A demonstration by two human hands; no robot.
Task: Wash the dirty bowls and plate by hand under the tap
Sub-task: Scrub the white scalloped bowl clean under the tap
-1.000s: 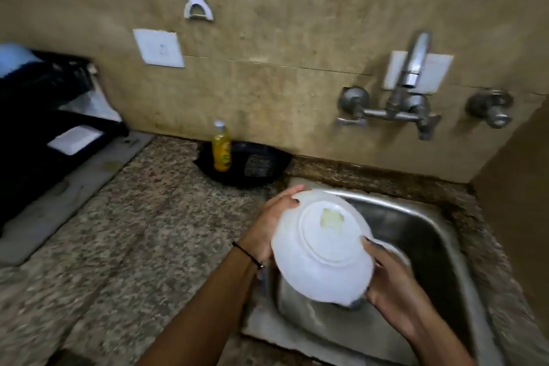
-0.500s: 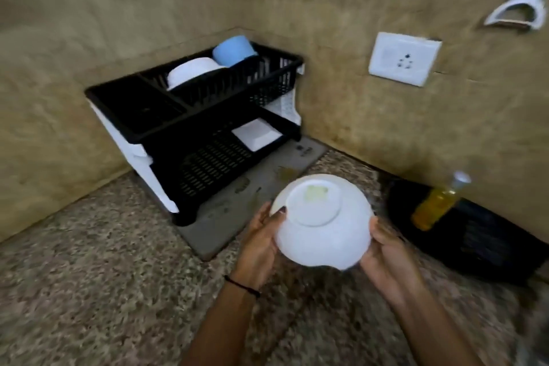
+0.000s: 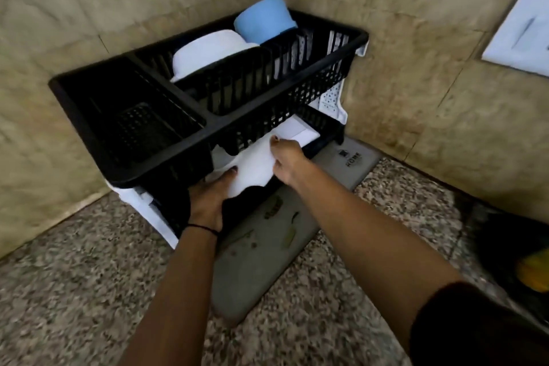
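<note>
The black rack hides part of the white bowl.

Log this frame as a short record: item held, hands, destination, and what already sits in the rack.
held item: white bowl
left hand: grips the bowl's left edge
right hand: grips its right side
location: at the lower tier of the black dish rack
upper tier: blue bowl and white dish
under rack: grey mat

two white bowls, one blue bowl, one rack.
</note>
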